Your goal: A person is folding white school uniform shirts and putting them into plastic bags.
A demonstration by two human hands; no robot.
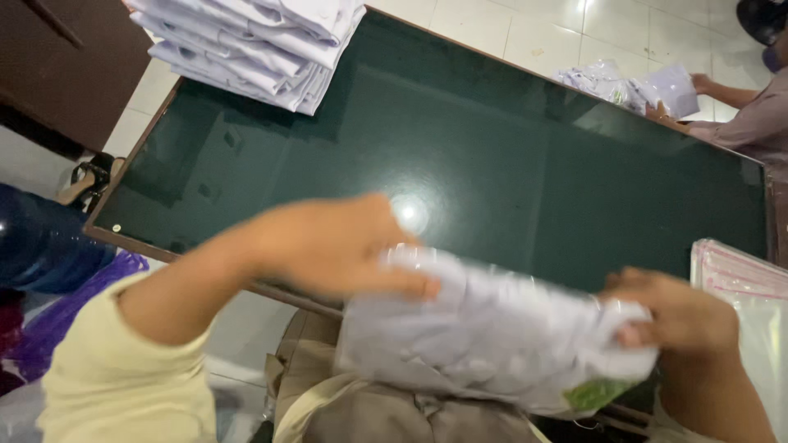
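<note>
Plastic bag (492, 336) with a folded white garment inside sits at the near edge of the dark green table (509, 164), held between both hands. Left hand (328, 246) lies on top, fingers together and flat; right hand (677, 316) grips the bag's end, fingers seemingly curled, though blurred. Stacked white shirts (254, 45) occupy the far left corner, clear bags (747, 287) the right edge; the middle is bare.

Left arm: reaches in from lower left, forearm bare, pale yellow sleeve at the upper arm.
Left hand (332, 246): palm down, fingers extended rightward, blurred.
Right hand (677, 316): at lower right, fingers curled in a grip, wrist bent downward.
</note>
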